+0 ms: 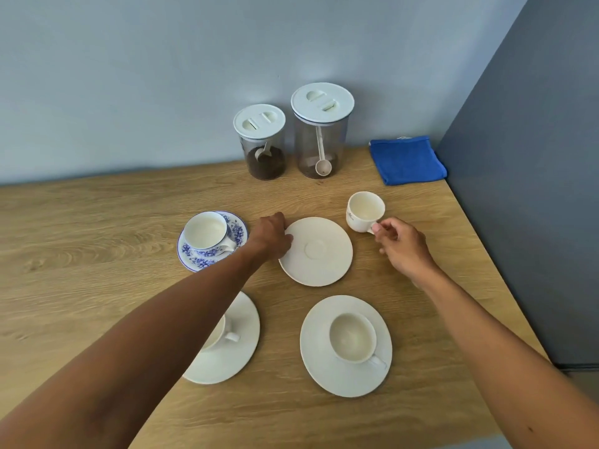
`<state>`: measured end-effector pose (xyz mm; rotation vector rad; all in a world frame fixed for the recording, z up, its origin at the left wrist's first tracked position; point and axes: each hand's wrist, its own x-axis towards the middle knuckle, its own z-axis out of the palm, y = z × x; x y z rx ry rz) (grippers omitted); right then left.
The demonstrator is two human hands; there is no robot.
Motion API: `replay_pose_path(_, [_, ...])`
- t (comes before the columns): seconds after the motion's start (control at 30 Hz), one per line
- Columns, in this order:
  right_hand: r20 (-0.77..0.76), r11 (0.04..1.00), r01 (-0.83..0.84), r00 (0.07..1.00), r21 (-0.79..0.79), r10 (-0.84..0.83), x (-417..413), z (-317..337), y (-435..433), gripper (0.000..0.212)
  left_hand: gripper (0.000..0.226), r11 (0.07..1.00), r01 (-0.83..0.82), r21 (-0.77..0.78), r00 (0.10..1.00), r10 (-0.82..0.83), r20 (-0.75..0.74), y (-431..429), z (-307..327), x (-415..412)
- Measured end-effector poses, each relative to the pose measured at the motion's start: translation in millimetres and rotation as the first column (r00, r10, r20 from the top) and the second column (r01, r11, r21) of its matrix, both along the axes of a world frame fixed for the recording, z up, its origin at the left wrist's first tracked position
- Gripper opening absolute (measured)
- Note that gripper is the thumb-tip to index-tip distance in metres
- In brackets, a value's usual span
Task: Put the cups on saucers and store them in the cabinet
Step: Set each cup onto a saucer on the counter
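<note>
A bare white saucer (319, 254) lies mid-table; my left hand (270, 236) grips its left rim. To its upper right a small white cup (364, 211) stands on the wood, and my right hand (400, 244) pinches its handle. A white cup (207, 231) sits on a blue-flowered saucer (238, 228) at the left. Nearer me, a white cup (353, 338) rests on a white saucer (324, 367). Another white saucer (240, 351) at the lower left holds a cup (223, 333) mostly hidden by my left forearm.
Two clear canisters with white lids stand at the back: one (261, 142) with dark grounds, a taller one (321, 131) with a scoop. A folded blue cloth (406, 160) lies in the back right corner. A grey wall (534, 189) bounds the wooden table (97, 238) on the right.
</note>
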<state>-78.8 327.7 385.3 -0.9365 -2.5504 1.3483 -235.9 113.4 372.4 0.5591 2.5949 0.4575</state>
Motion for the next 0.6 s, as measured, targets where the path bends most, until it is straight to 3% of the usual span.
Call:
replay_pose_path(0.17, [-0.043, 0.949, 0.134, 0.987, -0.287, -0.153, -7.4, 4.0, -5.9, 0.016, 0.034, 0.996, -0.087, 0.014, 0.992, 0.085, 0.094, -2.7, -2.9, -8.8])
replay_pose_path(0.37, [-0.126, 0.979, 0.002, 0.992, -0.204, -0.028, -4.4, 17.4, -21.7, 0.015, 0.031, 0.979, -0.178, 0.102, 0.970, 0.157, 0.184, -3.3, -8.2, -9.6])
replay_pose_path(0.6, [-0.090, 0.962, -0.166, 0.985, -0.215, 0.150, -1.6, 10.1, -44.1, 0.016, 0.031, 0.973, -0.193, 0.126, 0.968, 0.168, 0.186, -3.5, -9.0, -8.0])
